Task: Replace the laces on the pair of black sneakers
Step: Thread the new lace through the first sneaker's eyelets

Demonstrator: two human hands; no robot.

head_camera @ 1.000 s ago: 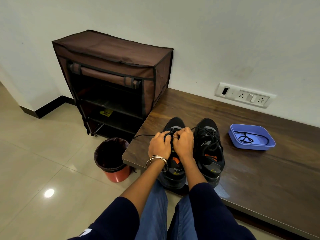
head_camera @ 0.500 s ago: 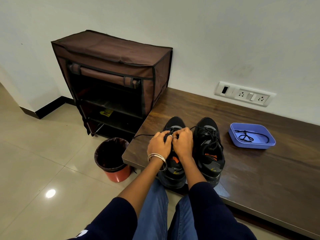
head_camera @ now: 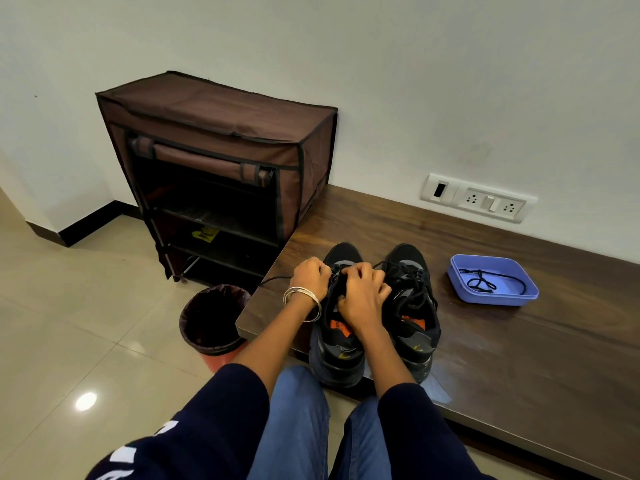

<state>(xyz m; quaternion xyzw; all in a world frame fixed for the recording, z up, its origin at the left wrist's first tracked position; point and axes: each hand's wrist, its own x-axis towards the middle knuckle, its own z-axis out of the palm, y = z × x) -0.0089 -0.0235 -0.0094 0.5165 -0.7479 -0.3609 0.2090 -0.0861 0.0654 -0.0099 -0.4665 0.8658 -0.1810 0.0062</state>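
Writing: none legible, orange insole tags blurred | Containers: blue tray (head_camera: 460, 274) at 3 o'clock, black lace (head_camera: 479, 281) coiled inside; lined bin (head_camera: 211, 320) at 9 o'clock | Sneakers: left sneaker (head_camera: 334, 344), right sneaker (head_camera: 414, 306) set side by side on surface (head_camera: 519, 348) | Hands: left hand (head_camera: 308, 277), right hand (head_camera: 362, 294), fingers curled, left sneaker's lace pinched.

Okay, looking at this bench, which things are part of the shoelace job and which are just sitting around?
Part of the job:
left sneaker, with left hand and right hand working its lace
right sneaker
blue tray holding a black lace

Just there:
shoe rack
waste bin
wall sockets
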